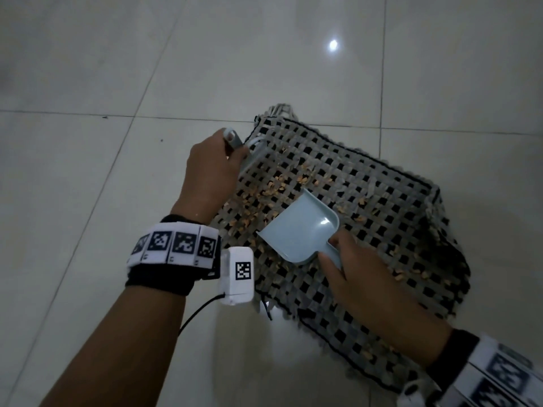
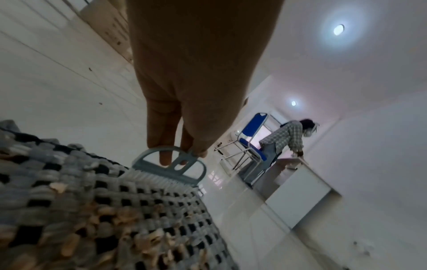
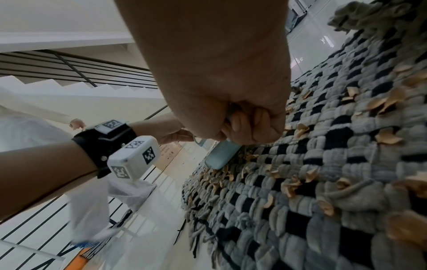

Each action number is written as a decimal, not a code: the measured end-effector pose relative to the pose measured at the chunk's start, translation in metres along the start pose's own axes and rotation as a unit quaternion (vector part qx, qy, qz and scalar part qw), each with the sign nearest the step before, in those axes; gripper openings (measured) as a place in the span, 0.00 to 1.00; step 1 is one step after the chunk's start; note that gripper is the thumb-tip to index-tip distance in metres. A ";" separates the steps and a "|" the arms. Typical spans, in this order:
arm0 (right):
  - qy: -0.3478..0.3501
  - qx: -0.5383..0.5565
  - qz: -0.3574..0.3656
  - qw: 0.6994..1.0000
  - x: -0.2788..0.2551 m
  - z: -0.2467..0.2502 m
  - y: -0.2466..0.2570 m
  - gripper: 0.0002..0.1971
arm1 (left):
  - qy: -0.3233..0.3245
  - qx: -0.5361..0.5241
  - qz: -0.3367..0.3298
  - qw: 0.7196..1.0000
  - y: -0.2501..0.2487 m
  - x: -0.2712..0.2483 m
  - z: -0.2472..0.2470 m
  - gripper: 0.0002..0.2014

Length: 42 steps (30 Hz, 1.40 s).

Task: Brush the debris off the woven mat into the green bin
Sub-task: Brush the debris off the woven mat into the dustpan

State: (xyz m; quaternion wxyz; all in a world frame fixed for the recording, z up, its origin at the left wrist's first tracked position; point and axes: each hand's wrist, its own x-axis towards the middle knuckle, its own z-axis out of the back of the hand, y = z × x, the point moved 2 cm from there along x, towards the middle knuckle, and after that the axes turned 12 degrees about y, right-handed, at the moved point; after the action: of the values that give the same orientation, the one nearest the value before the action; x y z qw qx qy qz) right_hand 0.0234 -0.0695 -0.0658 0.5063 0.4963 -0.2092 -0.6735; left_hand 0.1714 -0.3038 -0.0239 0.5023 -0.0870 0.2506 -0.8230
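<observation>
A grey and black woven mat lies on the tiled floor, strewn with tan debris flakes. My left hand grips a pale blue hand brush by its arched handle, bristles resting on the mat's far left corner. My right hand holds the handle of a pale blue dustpan, whose mouth faces the debris in the middle of the mat. In the right wrist view the dustpan touches the mat among the flakes. No green bin shows in any view.
Pale glossy floor tiles surround the mat. In the left wrist view a blue chair and a person in a checked shirt bending over a white counter stand far off. A stair railing shows in the right wrist view.
</observation>
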 end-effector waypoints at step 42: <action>-0.036 -0.217 -0.047 0.974 -0.014 0.005 0.004 0.14 | 0.033 -0.023 -0.050 0.998 -0.034 -0.062 -0.032 0.11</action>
State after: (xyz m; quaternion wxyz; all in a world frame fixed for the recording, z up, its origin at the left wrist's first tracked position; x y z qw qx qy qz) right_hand 0.0212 -0.0603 -0.0541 0.5618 0.3594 -0.0523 -0.7433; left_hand 0.1612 -0.2269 -0.0279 0.4501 -0.0839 0.2806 -0.8435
